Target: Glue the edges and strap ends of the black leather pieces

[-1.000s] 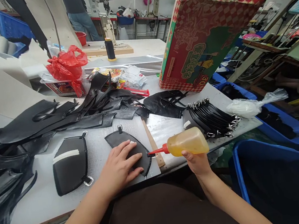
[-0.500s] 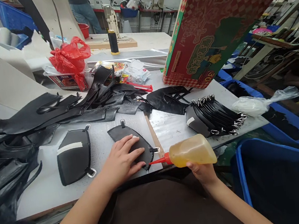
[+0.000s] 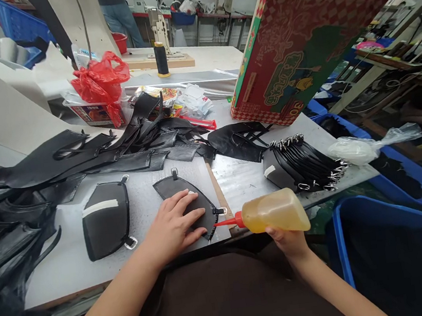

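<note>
My left hand (image 3: 175,225) lies spread and flat on a curved black leather piece (image 3: 168,185) that has metal rings at its top and right side. My right hand (image 3: 290,241) is wrapped round a squeeze bottle (image 3: 274,212) of yellow liquid, held on its side. The bottle's red nozzle (image 3: 227,222) points left, its tip at the lower right edge of the leather piece. Left of my left hand rests another black piece (image 3: 106,221) with a white strip and two metal rings.
Black leather pieces (image 3: 55,157) are heaped at the left and back. A stack of strapped pieces (image 3: 301,164) lies at the right, before a red carton (image 3: 297,48). Blue bins (image 3: 341,244) stand lower right. A person (image 3: 120,19) is in the background.
The bottle in my right hand has moved slightly right, and its nozzle tip has shifted up and right along the leather edge. My left hand stays on the piece.
</note>
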